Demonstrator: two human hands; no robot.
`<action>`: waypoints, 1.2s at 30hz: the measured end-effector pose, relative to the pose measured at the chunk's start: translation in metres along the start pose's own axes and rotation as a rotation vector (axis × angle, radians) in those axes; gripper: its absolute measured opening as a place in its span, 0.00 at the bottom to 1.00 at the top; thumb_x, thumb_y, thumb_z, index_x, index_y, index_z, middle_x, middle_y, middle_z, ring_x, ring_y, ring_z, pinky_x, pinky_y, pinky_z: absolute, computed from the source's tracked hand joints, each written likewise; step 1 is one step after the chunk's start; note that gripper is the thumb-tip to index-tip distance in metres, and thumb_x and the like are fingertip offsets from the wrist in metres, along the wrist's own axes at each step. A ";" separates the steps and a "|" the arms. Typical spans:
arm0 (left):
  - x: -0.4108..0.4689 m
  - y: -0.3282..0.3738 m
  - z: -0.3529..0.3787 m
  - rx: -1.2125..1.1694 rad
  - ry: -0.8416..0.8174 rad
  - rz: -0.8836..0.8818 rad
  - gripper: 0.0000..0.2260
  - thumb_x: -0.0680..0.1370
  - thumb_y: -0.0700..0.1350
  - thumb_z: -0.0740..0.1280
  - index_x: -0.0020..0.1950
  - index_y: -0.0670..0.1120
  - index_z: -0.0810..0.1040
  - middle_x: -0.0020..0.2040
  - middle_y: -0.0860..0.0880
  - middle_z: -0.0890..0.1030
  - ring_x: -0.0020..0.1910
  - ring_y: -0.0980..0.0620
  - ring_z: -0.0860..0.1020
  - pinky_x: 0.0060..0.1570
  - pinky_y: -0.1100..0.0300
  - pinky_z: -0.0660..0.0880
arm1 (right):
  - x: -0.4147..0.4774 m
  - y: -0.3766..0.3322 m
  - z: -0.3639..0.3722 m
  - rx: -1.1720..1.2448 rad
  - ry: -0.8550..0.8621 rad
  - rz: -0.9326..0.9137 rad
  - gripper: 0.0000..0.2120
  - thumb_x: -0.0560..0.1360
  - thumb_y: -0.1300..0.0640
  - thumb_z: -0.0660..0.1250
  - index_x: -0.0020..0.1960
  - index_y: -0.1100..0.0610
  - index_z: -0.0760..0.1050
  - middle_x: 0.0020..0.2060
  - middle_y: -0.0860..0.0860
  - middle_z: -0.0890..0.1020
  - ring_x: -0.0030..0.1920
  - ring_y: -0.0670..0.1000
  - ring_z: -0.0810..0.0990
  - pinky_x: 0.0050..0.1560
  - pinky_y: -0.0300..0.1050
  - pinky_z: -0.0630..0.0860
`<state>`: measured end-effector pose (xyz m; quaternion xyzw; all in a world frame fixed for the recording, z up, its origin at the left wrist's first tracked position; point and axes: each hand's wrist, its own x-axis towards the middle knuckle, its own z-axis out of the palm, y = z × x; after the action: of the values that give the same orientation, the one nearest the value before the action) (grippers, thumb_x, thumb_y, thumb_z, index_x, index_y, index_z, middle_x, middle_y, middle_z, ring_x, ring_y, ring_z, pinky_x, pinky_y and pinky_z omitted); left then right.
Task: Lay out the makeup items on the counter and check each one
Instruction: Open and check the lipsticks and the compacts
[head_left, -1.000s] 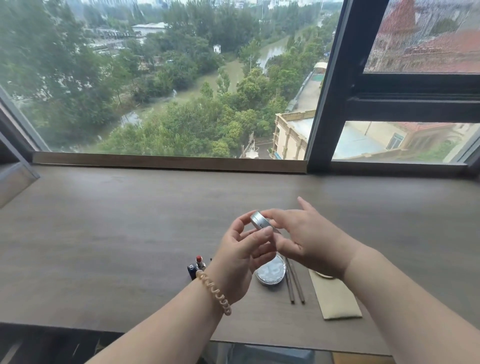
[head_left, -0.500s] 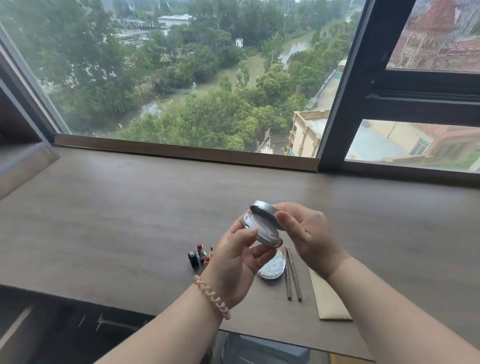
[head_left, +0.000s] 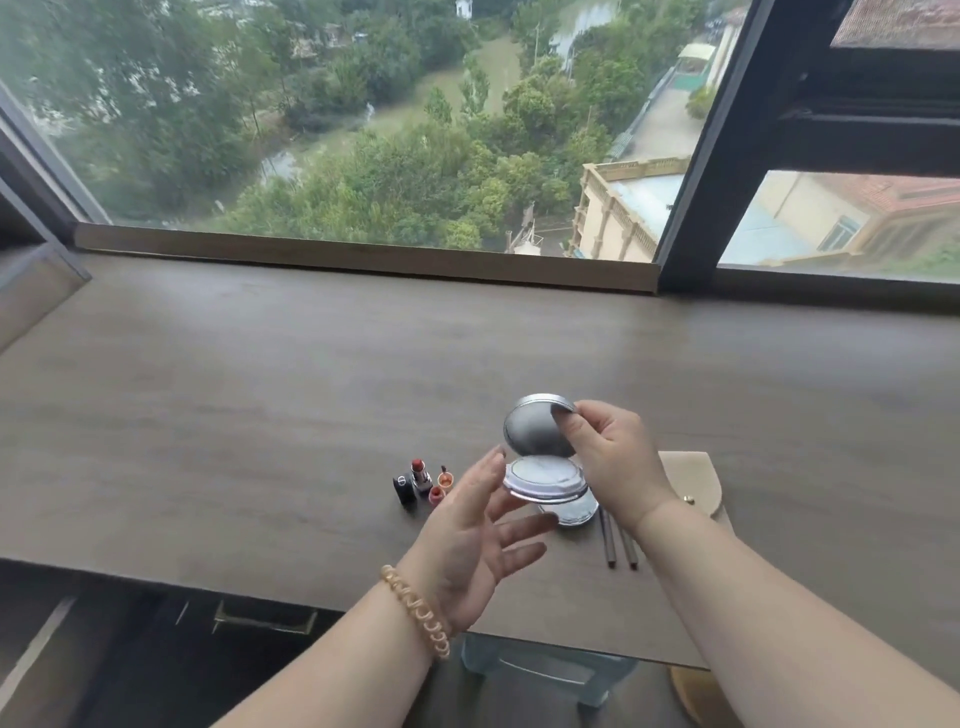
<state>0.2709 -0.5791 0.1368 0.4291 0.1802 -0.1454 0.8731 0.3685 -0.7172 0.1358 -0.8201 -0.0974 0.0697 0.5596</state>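
1. My right hand (head_left: 615, 462) grips the lid of the open silver compact (head_left: 543, 457), held above the surface (head_left: 260, 415) near its front edge.
2. My left hand (head_left: 472, 540) is spread loose, fingertips beside the compact's base.
3. A lipstick (head_left: 421, 474) stands left of it.

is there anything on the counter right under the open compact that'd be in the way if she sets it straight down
Yes. A second round silver compact lies on the counter directly below the open compact held in the hands, with two brown pencils just right of it. Bare counter lies farther back.

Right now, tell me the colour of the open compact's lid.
Silver-grey compact lid; head view, the only one.
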 end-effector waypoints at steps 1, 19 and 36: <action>0.002 -0.004 -0.002 0.002 0.047 -0.022 0.16 0.71 0.55 0.70 0.56 0.52 0.78 0.50 0.47 0.82 0.43 0.45 0.81 0.43 0.54 0.75 | 0.000 0.002 0.004 -0.005 0.016 0.010 0.20 0.71 0.39 0.63 0.37 0.56 0.77 0.27 0.48 0.73 0.32 0.49 0.71 0.37 0.51 0.70; 0.031 -0.042 -0.050 0.195 0.401 0.007 0.13 0.74 0.33 0.68 0.53 0.48 0.76 0.43 0.48 0.83 0.38 0.52 0.80 0.36 0.61 0.77 | 0.016 0.051 0.054 0.037 0.040 0.324 0.08 0.73 0.50 0.70 0.44 0.55 0.79 0.37 0.50 0.82 0.37 0.49 0.79 0.40 0.43 0.73; 0.061 -0.071 -0.057 0.377 0.747 0.093 0.15 0.71 0.40 0.71 0.57 0.48 0.78 0.46 0.50 0.84 0.42 0.52 0.83 0.48 0.49 0.80 | -0.019 0.099 0.023 -0.842 -0.184 0.070 0.35 0.70 0.45 0.70 0.73 0.44 0.59 0.76 0.46 0.55 0.75 0.48 0.51 0.71 0.47 0.45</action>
<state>0.2856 -0.5810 0.0281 0.6123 0.4349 0.0292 0.6596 0.3528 -0.7361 0.0357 -0.9700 -0.1388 0.1159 0.1625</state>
